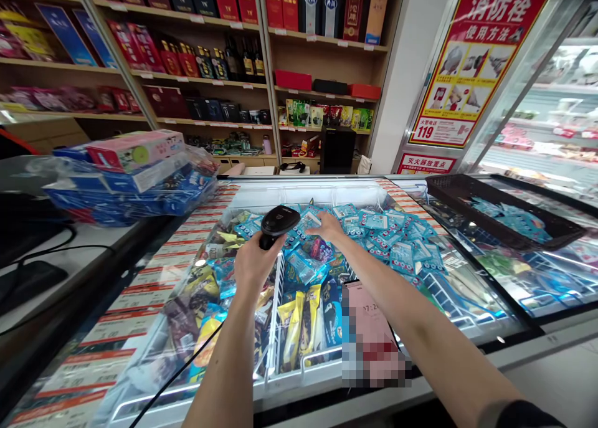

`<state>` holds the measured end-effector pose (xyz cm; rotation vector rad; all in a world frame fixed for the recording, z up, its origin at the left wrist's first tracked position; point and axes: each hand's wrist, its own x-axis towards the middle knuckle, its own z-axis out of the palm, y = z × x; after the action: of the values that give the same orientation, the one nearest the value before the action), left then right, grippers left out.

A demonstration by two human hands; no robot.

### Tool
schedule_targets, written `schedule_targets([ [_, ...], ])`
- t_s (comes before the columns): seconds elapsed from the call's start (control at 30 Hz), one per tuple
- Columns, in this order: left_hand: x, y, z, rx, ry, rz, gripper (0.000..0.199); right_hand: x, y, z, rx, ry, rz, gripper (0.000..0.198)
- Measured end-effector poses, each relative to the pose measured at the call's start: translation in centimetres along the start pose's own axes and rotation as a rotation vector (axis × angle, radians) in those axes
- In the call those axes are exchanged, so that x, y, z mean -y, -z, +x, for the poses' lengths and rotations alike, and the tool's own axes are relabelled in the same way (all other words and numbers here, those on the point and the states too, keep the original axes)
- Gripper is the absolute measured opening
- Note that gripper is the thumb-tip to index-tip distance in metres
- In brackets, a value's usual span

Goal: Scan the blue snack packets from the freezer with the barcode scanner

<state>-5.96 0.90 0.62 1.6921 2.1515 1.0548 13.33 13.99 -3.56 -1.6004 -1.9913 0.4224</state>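
My left hand (255, 263) is wrapped round the handle of a black barcode scanner (280, 218), its head pointing away over the chest freezer (308, 191). Just right of the scanner, my right hand (329, 226) has its fingers at the edge of a small blue packet (308, 220) with a white label; the fingertips are partly hidden. Many similar blue packets (374, 221) lie spread on the right of the freezer top. Below the glass are wire baskets with wrapped ice creams (299, 322). A phone (369, 328), partly blurred out, lies beneath my right forearm.
A black tray (509, 210) with more blue packets stands at the right. Plastic-wrapped boxes (135, 172) are stacked on the left counter. The scanner's cable (182, 366) runs to the lower left. Price labels (116, 316) line the freezer's left side; stocked shelves (200, 66) stand behind.
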Motion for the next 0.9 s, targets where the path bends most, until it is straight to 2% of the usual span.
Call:
schedule_targets([
  [0.2,-0.6,-0.2,0.0,0.009,-0.026,-0.020,0.061,-1.1,1.4,-0.4,-0.146,-0.073,0.236,0.029],
  [0.3,-0.8,-0.4,-0.1,0.017,-0.045,-0.012,0.060,-1.7,2.4,-1.4,-0.165,-0.068,0.337,0.022],
  [0.4,-1.0,-0.5,-0.2,0.040,-0.068,-0.014,0.059,-2.7,3.3,-3.4,-0.221,-0.058,0.551,0.026],
  [0.53,-1.3,-1.0,-0.4,0.058,-0.087,-0.014,0.059,-4.4,3.7,-5.9,-0.303,-0.037,0.729,0.031],
  [0.67,-1.8,-1.6,-0.8,0.102,-0.122,0.031,0.059,-5.7,3.6,-6.8,-0.307,-0.021,0.785,0.031],
  [0.9,-2.7,-2.3,-1.6,0.162,-0.202,0.056,0.056,-6.7,3.4,-6.4,-0.288,-0.049,0.806,0.027],
])
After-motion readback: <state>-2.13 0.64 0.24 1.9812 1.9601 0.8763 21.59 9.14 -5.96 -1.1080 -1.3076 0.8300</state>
